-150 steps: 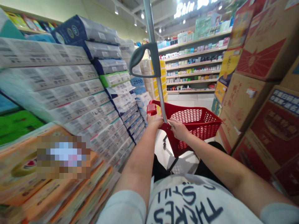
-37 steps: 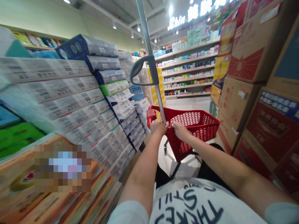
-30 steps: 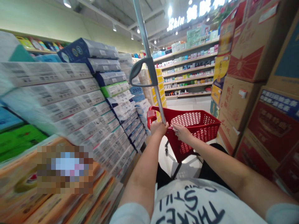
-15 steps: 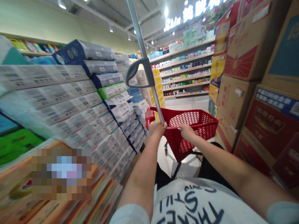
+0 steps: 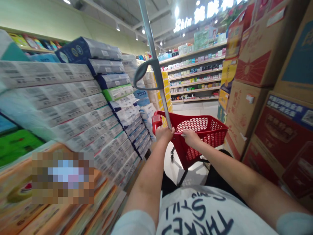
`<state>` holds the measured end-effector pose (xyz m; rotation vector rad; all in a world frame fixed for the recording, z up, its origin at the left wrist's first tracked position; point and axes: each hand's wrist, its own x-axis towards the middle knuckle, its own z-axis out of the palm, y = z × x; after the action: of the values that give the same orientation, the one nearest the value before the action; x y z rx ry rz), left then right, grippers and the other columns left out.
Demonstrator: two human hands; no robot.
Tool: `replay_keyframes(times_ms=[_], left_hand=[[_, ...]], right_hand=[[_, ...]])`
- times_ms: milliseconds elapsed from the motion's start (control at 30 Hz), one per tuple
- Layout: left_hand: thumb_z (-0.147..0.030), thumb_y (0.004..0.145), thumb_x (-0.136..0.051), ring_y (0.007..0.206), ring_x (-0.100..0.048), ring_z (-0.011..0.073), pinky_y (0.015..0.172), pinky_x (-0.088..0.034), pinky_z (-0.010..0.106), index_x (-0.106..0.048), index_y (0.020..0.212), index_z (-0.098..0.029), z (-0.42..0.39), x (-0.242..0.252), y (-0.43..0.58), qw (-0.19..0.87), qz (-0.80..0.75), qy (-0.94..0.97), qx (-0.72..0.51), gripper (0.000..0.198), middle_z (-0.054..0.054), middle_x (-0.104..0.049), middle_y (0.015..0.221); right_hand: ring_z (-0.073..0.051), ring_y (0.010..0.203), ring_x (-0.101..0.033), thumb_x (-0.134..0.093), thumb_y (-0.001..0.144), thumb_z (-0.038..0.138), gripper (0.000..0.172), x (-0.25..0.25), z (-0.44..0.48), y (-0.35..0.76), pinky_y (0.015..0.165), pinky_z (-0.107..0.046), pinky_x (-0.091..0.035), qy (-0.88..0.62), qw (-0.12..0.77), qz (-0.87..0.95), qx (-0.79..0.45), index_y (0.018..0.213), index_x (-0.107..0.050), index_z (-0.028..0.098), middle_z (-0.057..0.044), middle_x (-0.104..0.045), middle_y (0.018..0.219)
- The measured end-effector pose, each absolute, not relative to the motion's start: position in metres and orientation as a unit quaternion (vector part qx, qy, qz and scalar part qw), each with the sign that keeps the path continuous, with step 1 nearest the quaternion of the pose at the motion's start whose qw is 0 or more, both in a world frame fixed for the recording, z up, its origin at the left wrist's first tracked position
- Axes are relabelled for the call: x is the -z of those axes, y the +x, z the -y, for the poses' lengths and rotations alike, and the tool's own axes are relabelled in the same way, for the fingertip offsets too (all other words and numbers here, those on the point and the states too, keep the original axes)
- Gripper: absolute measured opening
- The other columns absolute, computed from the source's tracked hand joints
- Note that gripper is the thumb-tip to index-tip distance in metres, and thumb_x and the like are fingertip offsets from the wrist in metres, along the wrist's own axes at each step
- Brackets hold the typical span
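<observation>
A red shopping cart [image 5: 202,122] with a perforated plastic basket stands in front of me. My left hand [image 5: 165,133] is closed on its near rim, right at the foot of a metal pole [image 5: 165,104]; whether the fingers also wrap the pole I cannot tell. My right hand [image 5: 192,138] is closed on the same rim a little to the right, its fingertips over the edge. Up from the cart the pole leans slightly left and carries a grey loop handle [image 5: 149,75], which neither hand touches.
Stacked tissue packs [image 5: 73,94] rise close on the left, with orange packs [image 5: 22,209] lower down. Cardboard cartons [image 5: 254,55] are piled along the right. Shelves of small goods [image 5: 195,75] cross the far end beyond a pale floor [image 5: 195,107].
My right hand has slid slightly left along the cart rim, nearer to my left hand. The left hand keeps its place. The view has shifted a little.
</observation>
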<state>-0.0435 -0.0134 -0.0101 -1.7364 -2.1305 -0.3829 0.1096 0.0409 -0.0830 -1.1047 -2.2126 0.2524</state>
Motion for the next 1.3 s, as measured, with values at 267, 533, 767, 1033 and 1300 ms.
replay_keyframes(times_ms=[267, 533, 767, 1033, 1300], left_hand=[[-0.054, 0.087, -0.034, 0.091, -0.062, 0.0251, 0.084, -0.039, 0.035, -0.070, 0.092, -0.015, 0.016, 0.012, -0.043, 0.158, 0.762, -0.612, 0.143, 0.053, 0.014, -0.069, 0.086], [-0.051, 0.088, -0.037, 0.091, -0.062, 0.0236, 0.090, -0.036, 0.035, -0.069, 0.093, -0.011, 0.021, 0.012, -0.040, 0.147, 0.760, -0.610, 0.171, 0.051, 0.015, -0.068, 0.086], [-0.049, 0.089, -0.036, 0.085, -0.062, 0.0238, 0.086, -0.036, 0.038, -0.071, 0.086, -0.011, 0.022, 0.020, -0.043, 0.168, 0.729, -0.634, 0.198, 0.052, 0.015, -0.068, 0.081], [-0.048, 0.089, -0.037, 0.085, -0.062, 0.0242, 0.087, -0.035, 0.039, -0.070, 0.087, -0.012, 0.020, 0.021, -0.041, 0.184, 0.730, -0.627, 0.200, 0.050, 0.015, -0.067, 0.081], [-0.051, 0.089, -0.033, 0.085, -0.062, 0.0250, 0.086, -0.036, 0.039, -0.071, 0.091, -0.015, 0.021, 0.021, -0.044, 0.195, 0.742, -0.614, 0.185, 0.052, 0.013, -0.068, 0.082]], right_hand=[[-0.017, 0.088, -0.058, -0.044, 0.068, 0.001, 0.037, 0.098, -0.051, 0.129, 0.079, -0.024, -0.042, -0.469, 0.324, 0.816, -0.102, 0.094, -0.066, 0.017, -0.007, -0.066, 0.097], [-0.020, 0.099, -0.056, -0.045, 0.068, 0.002, 0.039, 0.089, -0.040, 0.107, 0.088, -0.028, -0.041, -0.378, 0.339, 0.859, -0.068, 0.099, -0.064, 0.015, -0.010, -0.063, 0.108], [-0.024, 0.100, -0.055, -0.044, 0.069, 0.007, 0.040, 0.128, -0.065, 0.149, 0.087, -0.034, -0.044, -0.379, 0.357, 0.854, -0.004, 0.104, -0.061, 0.014, -0.013, -0.061, 0.108], [-0.024, 0.093, -0.058, -0.041, 0.070, 0.008, 0.035, 0.107, -0.046, 0.129, 0.082, -0.033, -0.046, -0.439, 0.359, 0.821, -0.060, 0.094, -0.066, 0.015, -0.012, -0.065, 0.099], [-0.024, 0.111, -0.050, -0.042, 0.071, 0.003, 0.049, 0.106, -0.043, 0.115, 0.098, -0.037, -0.039, -0.345, 0.377, 0.857, -0.060, 0.116, -0.059, 0.013, -0.013, -0.059, 0.119]])
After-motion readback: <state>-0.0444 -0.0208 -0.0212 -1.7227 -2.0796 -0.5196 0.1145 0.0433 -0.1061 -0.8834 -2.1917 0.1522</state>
